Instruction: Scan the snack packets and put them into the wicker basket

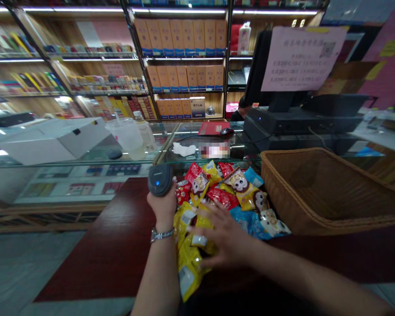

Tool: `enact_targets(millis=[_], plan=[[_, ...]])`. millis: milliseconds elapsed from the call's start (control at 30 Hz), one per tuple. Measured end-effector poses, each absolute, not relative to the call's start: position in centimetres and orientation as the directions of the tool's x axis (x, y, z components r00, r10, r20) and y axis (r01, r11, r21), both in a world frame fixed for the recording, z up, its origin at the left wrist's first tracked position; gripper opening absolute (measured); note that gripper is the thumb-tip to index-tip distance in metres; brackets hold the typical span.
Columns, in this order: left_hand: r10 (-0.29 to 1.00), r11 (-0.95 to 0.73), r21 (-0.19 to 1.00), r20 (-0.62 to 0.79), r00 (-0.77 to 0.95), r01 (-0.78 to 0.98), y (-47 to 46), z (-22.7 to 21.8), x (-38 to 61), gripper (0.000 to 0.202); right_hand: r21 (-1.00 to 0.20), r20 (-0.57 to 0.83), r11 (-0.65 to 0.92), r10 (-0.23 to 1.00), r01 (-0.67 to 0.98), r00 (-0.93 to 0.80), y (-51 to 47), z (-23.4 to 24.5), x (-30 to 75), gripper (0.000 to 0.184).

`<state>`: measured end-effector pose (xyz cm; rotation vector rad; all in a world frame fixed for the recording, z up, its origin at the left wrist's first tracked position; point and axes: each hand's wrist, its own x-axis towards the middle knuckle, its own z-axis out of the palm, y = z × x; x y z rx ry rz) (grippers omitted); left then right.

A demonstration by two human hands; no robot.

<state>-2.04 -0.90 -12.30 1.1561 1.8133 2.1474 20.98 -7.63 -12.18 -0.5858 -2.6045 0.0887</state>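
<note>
My left hand (163,208) is wrapped round a dark barcode scanner (160,179) with a blue light on top. Beside it, a heap of snack bags lies on the dark red table. Over the yellow snack bags (186,250) at the near left of the heap, my right hand (228,232) is spread with fingers apart, slightly blurred; whether it touches them I cannot tell. White label patches show on these bags. Farther back are red snack bags (222,197), a brown-and-yellow bag with a cartoon monkey (245,188) and blue bags (246,220).
A wicker basket (273,193) stands right of the heap. Behind are a glass counter (169,136), a monitor with a paper notice (303,59), a mouse (227,131), a plastic jug (127,135) and a white box (49,138). Part of a person (238,113) shows behind the counter.
</note>
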Motion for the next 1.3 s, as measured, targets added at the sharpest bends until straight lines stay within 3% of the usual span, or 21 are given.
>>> enact_targets(millis=[67,200,433,567,633,733,833,900,967,1033,1100,1167,1300], plan=[[0.522,-0.287,0.879,0.477,-0.707,0.381,-0.7,-12.4,-2.1,0.032,-0.182,0.317,0.944,0.32,0.274,-0.893,-10.4,-14.4,19.7,0.088],[0.516,-0.291,0.877,0.48,-0.71,0.382,-0.5,-12.6,-2.3,0.038,-0.21,0.272,0.937,0.331,0.28,-0.904,-11.7,-18.0,18.9,0.081],[0.524,-0.282,0.865,0.501,-0.689,0.415,-0.9,-12.3,-2.2,0.037,-0.123,0.37,0.931,0.364,0.343,-0.855,-9.0,-18.9,20.1,0.045],[0.545,-0.286,0.855,0.516,-0.661,0.433,-1.3,-11.9,-1.8,0.037,-0.108,0.51,0.955,0.292,0.277,-0.809,-8.7,-18.8,20.3,0.044],[0.551,-0.287,0.855,0.516,-0.656,0.432,-1.5,-11.8,-1.9,0.037,-0.202,0.595,0.951,0.31,0.235,-0.741,-8.3,-18.2,20.4,0.042],[0.562,-0.303,0.864,0.502,-0.657,0.402,-1.6,-11.6,-2.2,0.035,-0.434,0.691,0.887,0.44,0.159,-0.573,-7.3,-16.1,20.9,0.032],[0.563,-0.324,0.868,0.496,-0.661,0.375,-1.7,-11.3,-2.5,0.032,-0.637,0.689,0.763,0.628,0.111,-0.362,-5.8,-13.2,22.1,0.025],[0.557,-0.33,0.867,0.498,-0.665,0.373,-1.8,-11.1,-2.4,0.031,-0.689,0.692,0.714,0.699,0.125,-0.179,-4.5,-11.2,23.2,0.024],[0.554,-0.334,0.862,0.507,-0.66,0.382,-1.9,-11.0,-2.2,0.032,-0.654,0.745,0.733,0.667,0.188,-0.01,-2.9,-9.9,24.3,0.024],[0.554,-0.329,0.849,0.528,-0.644,0.413,-2.1,-11.0,-1.8,0.032,-0.545,0.829,0.779,0.556,0.311,0.06,-1.3,-9.5,25.1,0.025],[0.559,-0.316,0.828,0.557,-0.614,0.463,-2.2,-11.1,-1.6,0.031,-0.421,0.881,0.787,0.474,0.452,-0.005,0.2,-10.1,25.4,0.027],[0.578,-0.31,0.794,0.594,-0.56,0.523,-2.2,-11.3,-1.4,0.031,-0.357,0.851,0.763,0.504,0.539,-0.149,1.2,-11.5,25.3,0.026],[0.622,-0.324,0.719,0.651,-0.435,0.615,-2.1,-11.0,-1.0,0.03,-0.41,0.721,0.771,0.602,0.488,-0.344,1.5,-13.5,25.2,0.033]])
